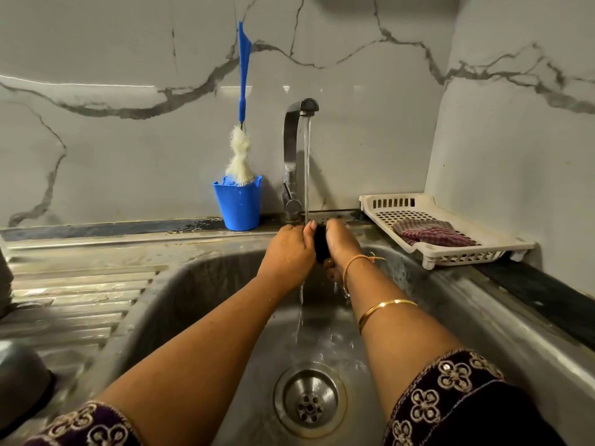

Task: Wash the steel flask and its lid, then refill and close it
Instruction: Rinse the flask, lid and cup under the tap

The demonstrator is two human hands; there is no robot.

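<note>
Both hands are over the sink, under the running tap. Left hand and right hand grip the black lid between them, fingers curled tight on it. Water hits the lid. Left of the tap, a brush stands in a blue cup. To the right, a cloth lies in a white tray.

Steel sink counter; blue cup; tray

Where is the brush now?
In the head view the brush stands bristles-down in the blue cup, left of the tap, on the ledge behind the sink.
</note>
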